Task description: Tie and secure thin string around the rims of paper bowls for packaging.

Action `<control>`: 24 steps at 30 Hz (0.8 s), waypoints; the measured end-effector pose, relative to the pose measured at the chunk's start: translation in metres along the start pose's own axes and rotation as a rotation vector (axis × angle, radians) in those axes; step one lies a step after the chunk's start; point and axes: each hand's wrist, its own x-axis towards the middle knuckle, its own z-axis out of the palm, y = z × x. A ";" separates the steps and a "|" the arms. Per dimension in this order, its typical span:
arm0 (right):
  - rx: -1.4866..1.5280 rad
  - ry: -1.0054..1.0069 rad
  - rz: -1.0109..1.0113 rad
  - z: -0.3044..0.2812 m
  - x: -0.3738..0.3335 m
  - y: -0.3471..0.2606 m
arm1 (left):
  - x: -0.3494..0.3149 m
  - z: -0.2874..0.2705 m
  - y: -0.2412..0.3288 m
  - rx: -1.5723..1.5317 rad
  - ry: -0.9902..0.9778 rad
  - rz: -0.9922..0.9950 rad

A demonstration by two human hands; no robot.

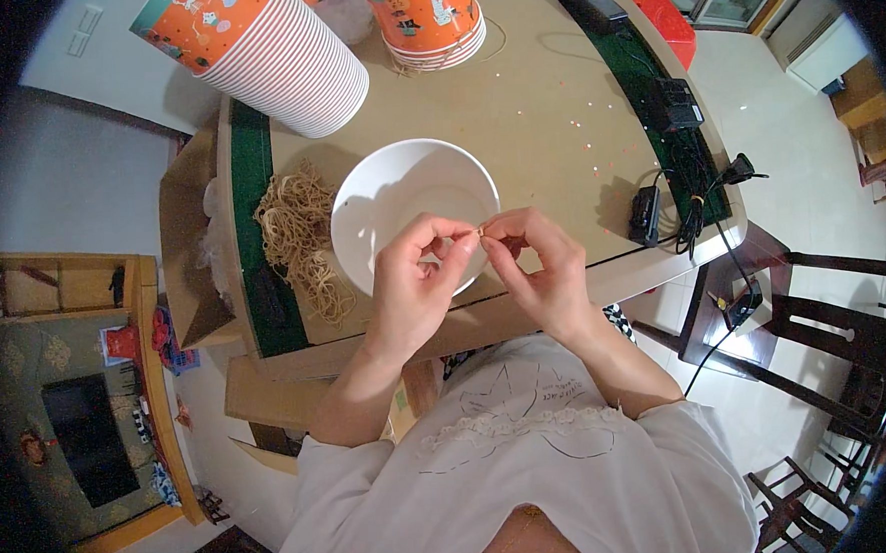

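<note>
My left hand (415, 278) and my right hand (543, 268) meet fingertip to fingertip over the right side of a white paper bucket (412, 168). Both are closed in a pinch on a tiny tan bit of string (480, 231), most of it hidden by the fingers. The bucket stands with its open mouth up on the table, and a small dark hole shows near its left rim. To its left lies a tangled heap of thin tan string (300, 219).
A tall leaning stack of orange-printed paper buckets (282, 70) and a shorter stack (430, 22) stand at the back. Black power adapters (646, 214) with coiled cables (697, 203) line the table's right edge. Small pale specks dot the brown tabletop (544, 101). A dark wooden chair (735, 296) is at the right.
</note>
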 end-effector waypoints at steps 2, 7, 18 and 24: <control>-0.001 0.015 -0.004 0.000 0.000 0.000 | 0.000 0.000 -0.001 0.100 0.009 0.101; -0.006 0.001 -0.005 0.000 0.000 0.002 | 0.001 0.000 -0.004 0.112 0.034 0.105; 0.000 0.010 -0.001 0.001 -0.001 0.004 | -0.003 0.003 0.002 0.194 0.075 0.124; -0.001 0.018 0.016 0.002 -0.001 0.001 | -0.001 0.001 -0.001 0.146 0.100 0.142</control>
